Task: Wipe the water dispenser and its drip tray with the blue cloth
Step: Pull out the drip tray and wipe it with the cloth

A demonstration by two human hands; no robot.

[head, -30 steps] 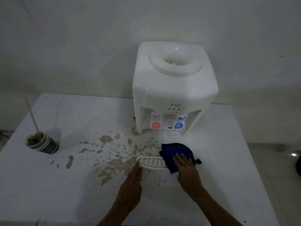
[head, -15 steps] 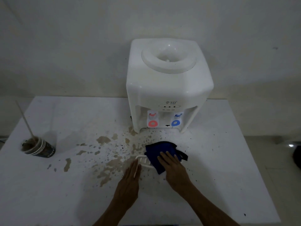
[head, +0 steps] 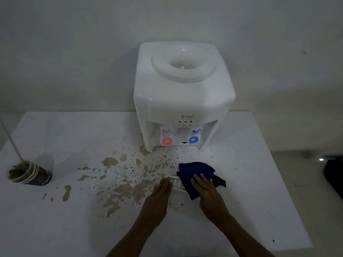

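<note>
1. Drip tray (head: 175,183): white, slotted, on the desk (head: 250,191) in front of the water dispenser (head: 183,97), apart from it, toward the near edge. Mostly covered by the cloth; only its left end shows.
2. Blue cloth (head: 193,173): bunched, draped over the tray's right part, a dark strap trailing to its right.
3. Right hand (head: 209,197): flat on the cloth, fingers spread and extended, pressing down rather than clasping. Grip open, palm on the fabric.
4. Left hand (head: 157,203): flat, fingers together, edge against the tray's left end. Grip open, nothing held.
5. Dispenser: white, at the desk's far edge against the wall, bottle well on top with no bottle in it; red tap (head: 167,139) left, blue tap (head: 194,138) right.
6. Brown spill (head: 128,190): splashes and specks spread from the dispenser's base across the desk middle toward the near-left.
7. Paper cup (head: 30,175): tilted, near the desk's left edge, brown liquid inside, a stick (head: 11,143) standing in it.
</note>
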